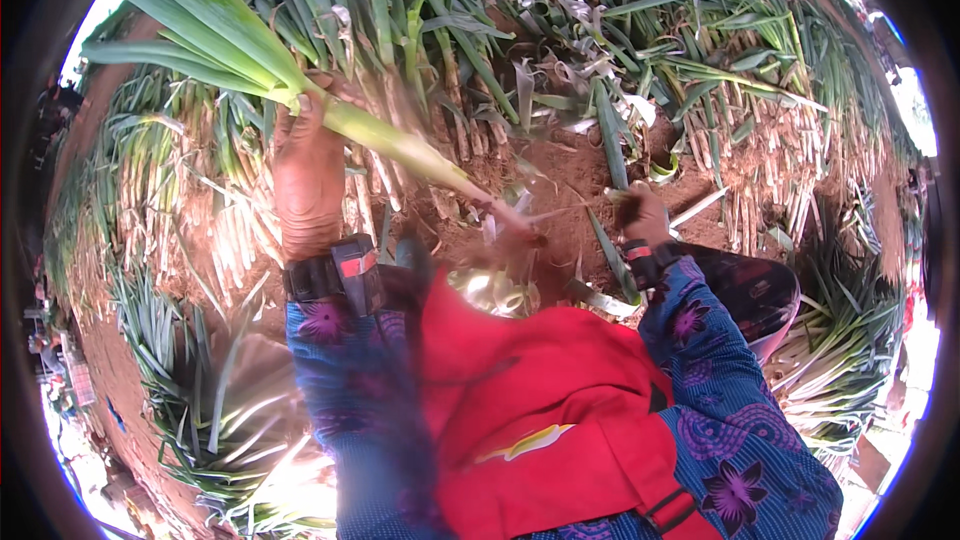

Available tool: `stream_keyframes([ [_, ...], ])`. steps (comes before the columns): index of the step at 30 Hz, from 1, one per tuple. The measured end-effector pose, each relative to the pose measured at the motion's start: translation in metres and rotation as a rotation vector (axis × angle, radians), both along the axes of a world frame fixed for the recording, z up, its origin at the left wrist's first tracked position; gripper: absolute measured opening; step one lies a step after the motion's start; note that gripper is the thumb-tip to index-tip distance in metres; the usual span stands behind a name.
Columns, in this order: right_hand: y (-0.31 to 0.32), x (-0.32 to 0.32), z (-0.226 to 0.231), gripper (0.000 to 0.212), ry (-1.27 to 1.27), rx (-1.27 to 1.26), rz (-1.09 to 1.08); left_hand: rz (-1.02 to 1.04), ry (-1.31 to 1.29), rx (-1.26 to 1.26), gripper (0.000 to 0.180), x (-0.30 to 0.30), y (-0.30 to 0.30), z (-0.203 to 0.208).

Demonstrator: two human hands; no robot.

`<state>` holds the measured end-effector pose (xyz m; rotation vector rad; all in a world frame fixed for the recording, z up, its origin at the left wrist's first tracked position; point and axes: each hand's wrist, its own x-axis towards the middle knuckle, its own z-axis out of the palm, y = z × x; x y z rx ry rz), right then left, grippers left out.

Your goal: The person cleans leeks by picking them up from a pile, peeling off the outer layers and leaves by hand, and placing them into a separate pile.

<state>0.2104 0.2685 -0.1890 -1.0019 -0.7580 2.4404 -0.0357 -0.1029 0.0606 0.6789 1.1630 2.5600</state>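
Observation:
A leek (400, 145) slants across in front of me, its green leaves fanned to the upper left and its pale root end pointing down to the right. My left hand (312, 170) is wrapped round its stalk just below the leaves. My right hand (645, 215) is lower, to the right of the root end, with fingers curled in. A long green leaf (610, 135) runs down to its fingertips. What those fingers hold is too small to make out. A thin pale strand (558, 212) trails from the blurred root end towards this hand.
Rows of leeks (770, 155) stand close together ahead and to both sides. Loose leeks lie in piles at lower left (215, 420) and lower right (835, 360). Stripped leaves (600, 298) litter the brown soil (560, 165). A red apron (540, 380) covers my lap.

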Motion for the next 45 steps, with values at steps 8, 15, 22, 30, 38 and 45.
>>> stream_keyframes([
  [8,-0.087,-0.068,0.130,0.042,-0.217,0.544,0.445,0.145,-0.115,-0.244,0.029,0.001,0.011,-0.022],
  [15,-0.176,-0.114,0.182,0.040,0.089,1.393,0.564,0.003,-0.247,-0.321,0.033,0.007,0.035,-0.028],
  [22,-0.167,-0.105,0.187,0.036,0.177,0.927,0.698,-0.104,-0.207,-0.313,0.036,0.010,0.030,-0.019],
  [30,-0.175,-0.089,0.191,0.034,0.216,0.780,0.679,-0.110,-0.211,-0.330,0.047,0.013,0.029,-0.015],
  [38,-0.168,-0.093,0.205,0.037,0.166,0.975,0.679,-0.064,-0.151,-0.303,0.042,0.015,0.033,-0.017],
  [45,-0.168,-0.125,0.245,0.036,0.293,0.930,0.798,-0.126,-0.084,-0.326,0.047,0.031,0.042,-0.010],
])
